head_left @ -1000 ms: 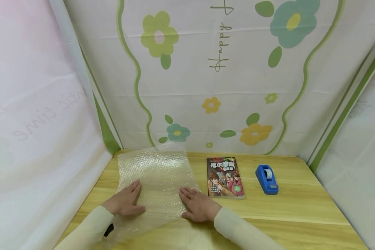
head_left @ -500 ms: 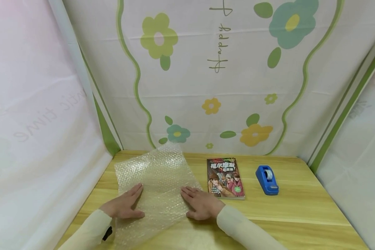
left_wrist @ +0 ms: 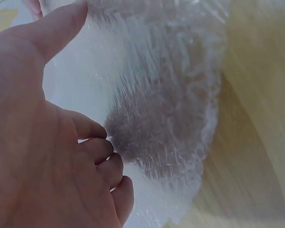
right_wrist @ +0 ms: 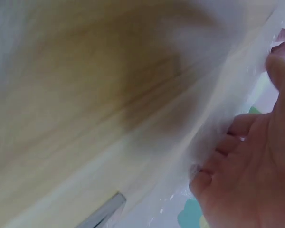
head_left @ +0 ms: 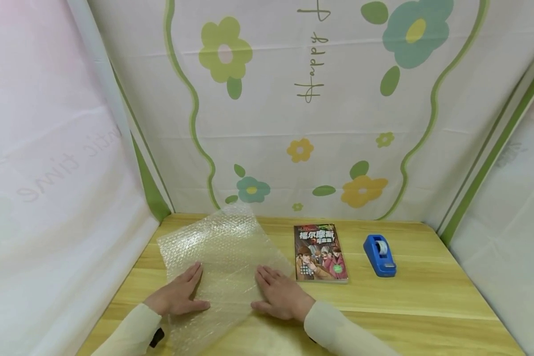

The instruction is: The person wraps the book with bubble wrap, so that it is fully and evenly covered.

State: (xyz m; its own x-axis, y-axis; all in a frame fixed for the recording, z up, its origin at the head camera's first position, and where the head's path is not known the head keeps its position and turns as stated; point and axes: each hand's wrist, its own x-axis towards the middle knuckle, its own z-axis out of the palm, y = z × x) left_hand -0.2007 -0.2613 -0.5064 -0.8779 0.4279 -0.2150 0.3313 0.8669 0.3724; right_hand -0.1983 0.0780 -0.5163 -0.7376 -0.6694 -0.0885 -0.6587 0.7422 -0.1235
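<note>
At the bottom of the frame there were two pale sleeves [head_left: 344,332], one in each lower corner region, and one black band [head_left: 157,337] by the left wrist. Two hands came next: the left hand [head_left: 180,295] and the right hand [head_left: 285,296], both opened wide with fingers rather straight, resting on the wrap and gripping nothing. Under them, at lower centre-left, lay one sheet of bubble wrap [head_left: 227,277], set aslant on one wooden table [head_left: 409,321]. To the right of it were one book [head_left: 321,253], lying flat, and one blue tape dispenser [head_left: 379,255], nearer to the right side of the frame. At the top, one back cloth [head_left: 267,109] carried seven printed flowers. Compared with one second earlier, the sheet was turned anticlockwise, and its far left corner had come lower and more to the left; the book and the dispenser kept their places
</note>
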